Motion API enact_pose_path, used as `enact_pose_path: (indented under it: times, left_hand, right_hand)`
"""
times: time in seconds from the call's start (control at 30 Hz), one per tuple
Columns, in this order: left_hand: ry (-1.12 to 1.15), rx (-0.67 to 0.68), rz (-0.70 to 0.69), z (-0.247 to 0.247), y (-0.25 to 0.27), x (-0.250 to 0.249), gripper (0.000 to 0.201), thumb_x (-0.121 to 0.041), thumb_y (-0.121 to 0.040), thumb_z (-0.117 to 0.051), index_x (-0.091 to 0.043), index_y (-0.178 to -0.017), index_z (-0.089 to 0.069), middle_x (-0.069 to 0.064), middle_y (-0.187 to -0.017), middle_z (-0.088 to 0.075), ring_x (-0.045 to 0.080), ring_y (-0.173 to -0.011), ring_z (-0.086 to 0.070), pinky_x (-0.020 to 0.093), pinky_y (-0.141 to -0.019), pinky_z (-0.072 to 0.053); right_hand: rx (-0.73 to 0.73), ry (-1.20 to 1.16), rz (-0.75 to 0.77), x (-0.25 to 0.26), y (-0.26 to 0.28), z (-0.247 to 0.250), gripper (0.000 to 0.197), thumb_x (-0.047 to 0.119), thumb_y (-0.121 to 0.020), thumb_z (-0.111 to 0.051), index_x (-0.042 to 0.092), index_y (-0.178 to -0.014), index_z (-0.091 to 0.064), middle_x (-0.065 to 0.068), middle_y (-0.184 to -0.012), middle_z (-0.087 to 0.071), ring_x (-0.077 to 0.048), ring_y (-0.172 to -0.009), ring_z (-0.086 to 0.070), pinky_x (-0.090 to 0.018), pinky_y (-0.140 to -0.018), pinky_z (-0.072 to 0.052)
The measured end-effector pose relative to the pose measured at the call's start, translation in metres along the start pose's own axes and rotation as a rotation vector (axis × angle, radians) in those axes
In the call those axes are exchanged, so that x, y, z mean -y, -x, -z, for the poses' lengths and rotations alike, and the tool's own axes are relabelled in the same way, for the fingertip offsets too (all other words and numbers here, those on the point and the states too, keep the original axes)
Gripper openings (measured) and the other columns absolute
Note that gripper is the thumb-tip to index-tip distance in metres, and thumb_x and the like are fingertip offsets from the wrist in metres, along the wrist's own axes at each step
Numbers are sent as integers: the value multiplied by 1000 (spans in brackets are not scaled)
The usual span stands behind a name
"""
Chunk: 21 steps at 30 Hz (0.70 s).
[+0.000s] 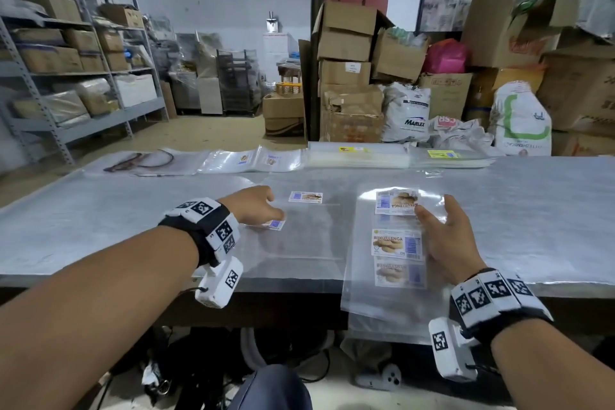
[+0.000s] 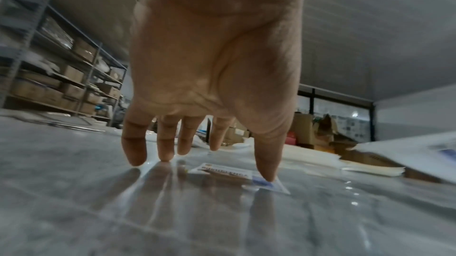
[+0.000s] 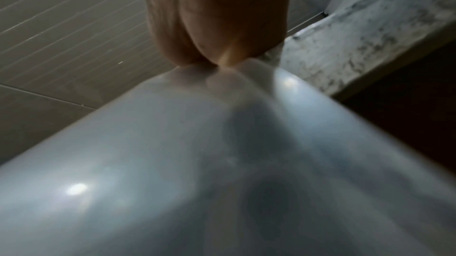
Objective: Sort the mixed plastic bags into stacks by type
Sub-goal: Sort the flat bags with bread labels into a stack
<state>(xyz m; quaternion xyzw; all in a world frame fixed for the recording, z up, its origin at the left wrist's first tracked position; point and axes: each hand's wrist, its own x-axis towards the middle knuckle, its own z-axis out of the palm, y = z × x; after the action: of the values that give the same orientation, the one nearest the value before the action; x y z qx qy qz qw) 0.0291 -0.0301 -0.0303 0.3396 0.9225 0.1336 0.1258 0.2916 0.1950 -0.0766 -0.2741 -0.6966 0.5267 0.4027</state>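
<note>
The grey worktop (image 1: 100, 210) runs across the head view, with shelving (image 1: 66, 43) loaded with cartons at the left and stacked boxes (image 1: 349, 43) and sacks (image 1: 406, 113) behind it. Along its far edge lie sorted stacks (image 1: 359, 156) of clear bags, some with yellow labels, others with small printed ones.

Near the front edge, a held stack (image 1: 382, 293) of clear bags with biscuit labels overhangs the worktop's rim and droops below it. The right hand (image 1: 446, 243) grips this stack at its right side, thumb on top beside the upper label, fingers underneath; the right wrist view shows only blurred plastic against the fingers.

To the left, flat bags (image 1: 299, 236) lie on the worktop, one with its label (image 1: 305, 197) lying farther back. The left hand (image 2: 212, 77) is spread, fingers straight and apart, fingertips (image 2: 135, 160) pressing down on the plastic. Its thumb (image 2: 267, 162) rests on the blue corner of a nearer label (image 2: 229, 174).
</note>
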Motion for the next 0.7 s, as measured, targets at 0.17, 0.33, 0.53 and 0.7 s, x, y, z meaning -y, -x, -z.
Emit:
enact_pose_path:
  times: [0.17,0.33,0.53,0.7]
  left_hand:
    - [-140,65,135,5,-21,23,74,-53,-88,-69,-14,-146,-44,7,-142,-54,25,-121,-55,35,-101,-46]
    - [-238,136,122,3,-36,14,64,-71,-83,-64,-16,-115,-64,2,-124,-63,22,-108,-59,35,-93,-46]
    - [-82,123,48,-11,-48,-15,89,-62,-72,-83,-24,-145,-47,1,-149,-47,23,-127,-50,38,-107,-43]
    - [-89,67,136,-15,-51,-35,74,-57,-76,-82,-4,-121,-57,5,-106,-64,23,-96,-60,31,-81,-50]
  right_hand:
    - [0,-39,-39,-6,-2,2,10,23,-102,-62,31,-100,-57,1,-99,-74,-22,-85,-76,-46,-76,-63]
    - [12,-80,-43,-9,-2,3,7,21,-103,-61,21,-109,-58,-4,-100,-76,-20,-80,-77,-35,-62,-62]
    - [28,-116,-65,-9,1,4,13,23,-103,-60,33,-103,-52,10,-96,-67,-12,-73,-76,-28,-57,-60]
    - [38,-154,-46,-2,6,3,22,20,-103,-60,36,-91,-51,14,-86,-60,-15,-75,-74,-33,-63,-60]
